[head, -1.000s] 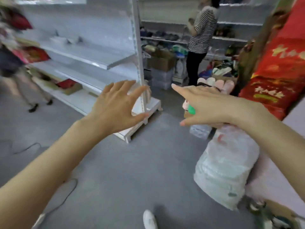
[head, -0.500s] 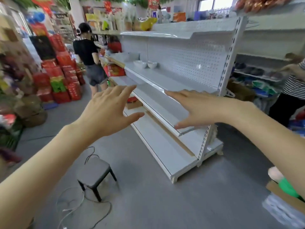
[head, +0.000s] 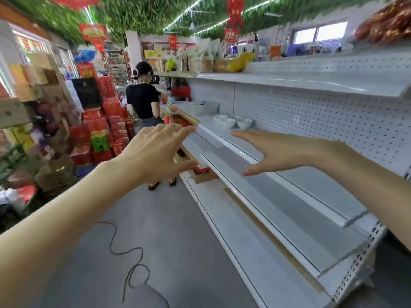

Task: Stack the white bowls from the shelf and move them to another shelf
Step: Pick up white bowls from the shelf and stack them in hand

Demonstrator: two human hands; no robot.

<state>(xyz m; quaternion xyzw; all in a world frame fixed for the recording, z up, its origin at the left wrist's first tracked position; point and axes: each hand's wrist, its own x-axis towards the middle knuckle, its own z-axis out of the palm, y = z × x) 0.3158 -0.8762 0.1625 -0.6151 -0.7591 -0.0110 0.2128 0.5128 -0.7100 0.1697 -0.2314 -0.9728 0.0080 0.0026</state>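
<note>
Several white bowls (head: 231, 121) stand side by side on a middle white shelf (head: 249, 141) against the pegboard back, further down the aisle. My left hand (head: 155, 152) is stretched out in the air with straight spread fingers and holds nothing. My right hand (head: 278, 150) hovers flat above the shelf's front edge, fingers straight, also empty. Both hands are well short of the bowls.
The white shelving unit (head: 289, 218) runs along the right with bare lower shelves. A person in a black top (head: 144, 103) stands in the aisle beyond my hands. Red boxes (head: 104, 130) are piled on the left. A black cable (head: 129, 258) lies on the grey floor.
The view has swung left and up along the aisle, bringing the shelf and bowls closer. Both hands stay raised, open and empty.
</note>
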